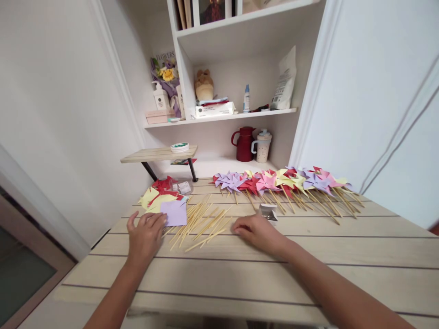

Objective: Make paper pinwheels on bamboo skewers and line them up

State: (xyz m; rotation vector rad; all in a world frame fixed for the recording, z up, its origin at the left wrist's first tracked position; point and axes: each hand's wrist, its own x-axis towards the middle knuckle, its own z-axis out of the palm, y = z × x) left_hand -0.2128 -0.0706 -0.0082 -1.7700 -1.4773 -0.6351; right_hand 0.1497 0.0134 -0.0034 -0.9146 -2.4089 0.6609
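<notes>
At the left, my left hand [146,230] lies with its fingers apart, its fingertips at the left edge of a purple paper square [174,213]. Yellow paper pieces [154,202] and red paper pieces [166,185] lie just behind that square. To its right, many thin wooden sticks [200,224] are spread loosely on the table. Right of the sticks, my right hand [257,232] rests with fingers curled together; anything inside them is hidden. Touching or just behind it is a small open box [268,212] with small dark metallic bits in it.
A row of paper pinwheels [267,182] on sticks lies along the back right of the table [240,283]. A small raised stand [157,154] bears a round white tin [179,147]. Behind are a red jug [244,144], a cup [263,146] and white shelves [240,117].
</notes>
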